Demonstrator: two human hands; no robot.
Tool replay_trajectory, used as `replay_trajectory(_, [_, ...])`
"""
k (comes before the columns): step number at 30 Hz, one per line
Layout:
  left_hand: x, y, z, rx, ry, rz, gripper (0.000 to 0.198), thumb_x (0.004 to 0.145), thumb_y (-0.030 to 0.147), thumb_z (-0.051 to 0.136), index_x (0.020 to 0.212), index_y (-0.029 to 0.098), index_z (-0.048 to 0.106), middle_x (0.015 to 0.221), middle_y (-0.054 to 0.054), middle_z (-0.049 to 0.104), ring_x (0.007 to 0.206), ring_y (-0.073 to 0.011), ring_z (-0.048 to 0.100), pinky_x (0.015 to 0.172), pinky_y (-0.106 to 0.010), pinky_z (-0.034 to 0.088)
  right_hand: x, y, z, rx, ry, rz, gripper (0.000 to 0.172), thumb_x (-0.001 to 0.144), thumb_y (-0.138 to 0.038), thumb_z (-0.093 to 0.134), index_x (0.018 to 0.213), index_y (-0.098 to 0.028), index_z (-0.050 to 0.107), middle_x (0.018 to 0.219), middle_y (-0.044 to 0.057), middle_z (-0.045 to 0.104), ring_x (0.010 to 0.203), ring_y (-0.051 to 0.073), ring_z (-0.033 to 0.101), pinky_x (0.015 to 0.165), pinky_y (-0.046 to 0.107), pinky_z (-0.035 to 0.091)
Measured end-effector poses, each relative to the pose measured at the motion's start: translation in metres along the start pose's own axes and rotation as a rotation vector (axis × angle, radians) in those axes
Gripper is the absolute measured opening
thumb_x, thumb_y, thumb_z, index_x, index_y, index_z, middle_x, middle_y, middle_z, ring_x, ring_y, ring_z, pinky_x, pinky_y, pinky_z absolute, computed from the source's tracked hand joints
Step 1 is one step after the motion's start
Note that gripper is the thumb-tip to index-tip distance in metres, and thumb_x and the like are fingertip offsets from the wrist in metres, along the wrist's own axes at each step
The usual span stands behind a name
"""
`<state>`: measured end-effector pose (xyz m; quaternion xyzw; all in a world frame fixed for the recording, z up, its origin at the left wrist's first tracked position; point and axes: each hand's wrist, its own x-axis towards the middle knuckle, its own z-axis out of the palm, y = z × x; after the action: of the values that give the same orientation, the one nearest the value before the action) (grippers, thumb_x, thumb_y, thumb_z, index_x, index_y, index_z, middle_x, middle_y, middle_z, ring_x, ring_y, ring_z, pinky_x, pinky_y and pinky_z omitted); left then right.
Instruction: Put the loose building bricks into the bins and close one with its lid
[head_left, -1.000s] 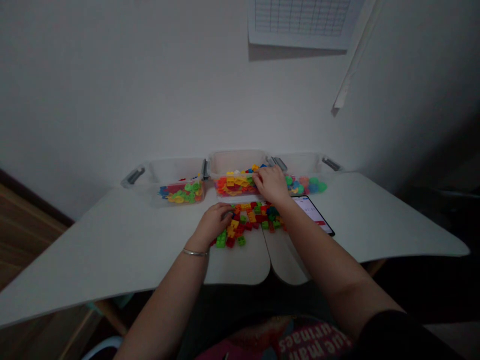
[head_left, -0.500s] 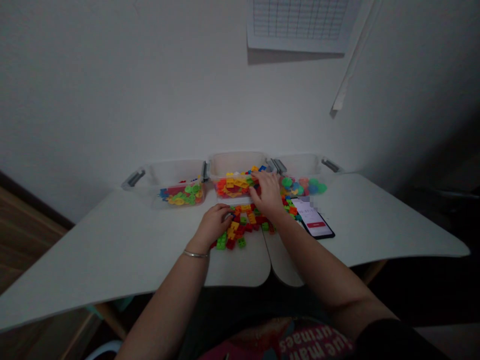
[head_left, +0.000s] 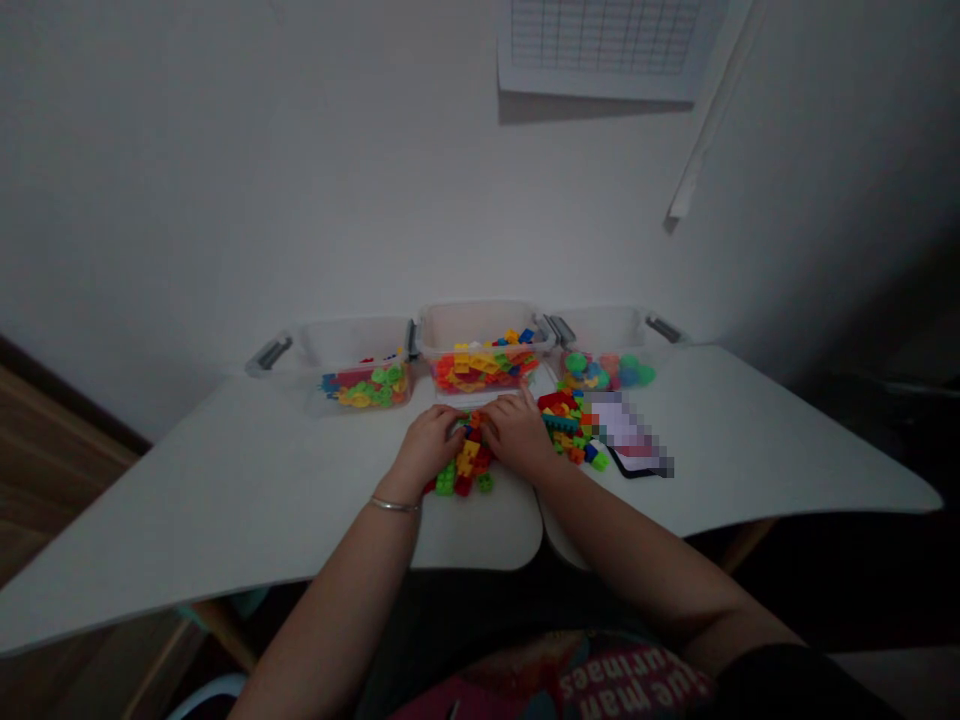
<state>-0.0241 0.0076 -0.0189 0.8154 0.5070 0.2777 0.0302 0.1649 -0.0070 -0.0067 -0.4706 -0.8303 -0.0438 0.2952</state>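
Note:
Loose plastic building blocks (head_left: 468,460) in red, yellow, orange and green lie in a pile on the white table. On the pile's left side, my left hand (head_left: 429,442) has its fingers curled in among the blocks, at a small dark block that is mostly hidden. Close beside it, my right hand (head_left: 519,434) bends its fingers down over the pile's middle; whatever they grip is out of sight. More blocks, with a long teal toothed piece (head_left: 560,423), spread to the right of my right hand. Behind stands a clear bin of blocks (head_left: 484,368).
A clear bin (head_left: 360,390) with green, yellow and blue pieces stands at left. Another bin (head_left: 609,372) holds round translucent pieces at right. A phone (head_left: 628,440) lies right of the pile. The table (head_left: 300,480) has a seam in front.
My right hand has drawn back from the front of the middle bin to the pile, beside my left hand. The left hand stays nearly in place. The teal piece now shows.

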Motion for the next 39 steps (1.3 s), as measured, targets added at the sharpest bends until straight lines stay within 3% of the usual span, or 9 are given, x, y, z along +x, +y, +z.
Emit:
replay_trajectory(7, [0.001,0.005,-0.005,0.042,-0.049,-0.020,0.027,0.085,0.022,0.054,0.107,0.014,0.068,0.106,-0.011,0.067,0.103,-0.0233,0.061,0.098,-0.038,0.047,0.001,0.003,0.007,0.003,-0.029,0.043,0.021,0.090,-0.026,0.053,0.104,-0.017,0.066,0.104,0.007,0.069,0.104,0.022,0.056,0.111,0.044,0.026])
replay_trajectory(13, [0.001,0.005,-0.005,0.029,-0.047,-0.033,0.028,0.085,0.022,0.053,0.107,0.013,0.067,0.107,-0.012,0.067,0.103,-0.0233,0.061,0.098,-0.037,0.047,0.002,0.003,0.004,0.016,-0.016,0.101,0.022,0.087,-0.021,0.053,0.101,-0.016,0.069,0.100,0.009,0.068,0.102,0.023,0.053,0.096,0.036,0.039])
replay_trajectory(22, [-0.002,0.005,-0.005,0.023,-0.052,0.015,0.032,0.088,0.026,0.053,0.116,0.022,0.066,0.112,-0.008,0.064,0.103,-0.0208,0.061,0.097,-0.035,0.048,0.004,-0.006,-0.004,-0.080,-0.092,0.189,0.025,0.089,-0.027,0.052,0.107,-0.021,0.069,0.104,0.006,0.071,0.098,0.025,0.054,0.087,0.037,0.038])
replay_trajectory(31, [-0.001,0.007,-0.007,0.040,-0.065,-0.011,0.028,0.087,0.026,0.054,0.110,0.020,0.068,0.109,-0.008,0.065,0.101,-0.0205,0.061,0.095,-0.034,0.048,0.024,-0.007,-0.010,-0.141,-0.284,0.243,0.026,0.091,-0.033,0.051,0.109,-0.025,0.068,0.101,0.007,0.072,0.099,0.024,0.059,0.085,0.035,0.038])
replay_trajectory(39, [-0.002,0.007,-0.008,0.036,-0.073,-0.023,0.026,0.088,0.026,0.054,0.110,0.020,0.067,0.110,-0.007,0.065,0.102,-0.0197,0.061,0.096,-0.032,0.048,0.018,-0.006,-0.005,-0.072,-0.160,0.260,0.020,0.088,-0.027,0.055,0.102,-0.023,0.069,0.097,0.005,0.073,0.097,0.024,0.060,0.087,0.036,0.039])
